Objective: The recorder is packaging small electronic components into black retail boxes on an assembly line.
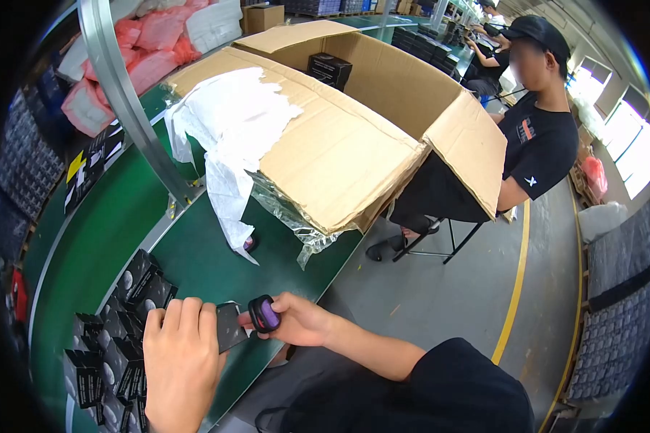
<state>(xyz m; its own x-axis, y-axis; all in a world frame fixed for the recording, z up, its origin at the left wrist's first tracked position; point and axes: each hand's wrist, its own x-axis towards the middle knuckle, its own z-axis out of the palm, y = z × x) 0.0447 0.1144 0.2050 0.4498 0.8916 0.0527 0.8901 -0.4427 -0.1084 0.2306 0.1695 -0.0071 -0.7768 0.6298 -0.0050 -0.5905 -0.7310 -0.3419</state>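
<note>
My left hand (180, 361) grips a small dark box (229, 326) near the front edge of the green table (202, 267). Just to its right, my right hand (300, 320) pinches a small black round part with a purple face (264, 314), held close to the box's open end. Whether the part touches the box I cannot tell. Several small black boxes (115, 339) lie piled on the table to the left of my left hand.
A large open cardboard carton (339, 137) with white wrapping and clear plastic spilling out stands on the table ahead. A metal post (126, 101) rises at left. Pink bags (152, 50) lie at the back. A seated person in black (534, 144) works at right.
</note>
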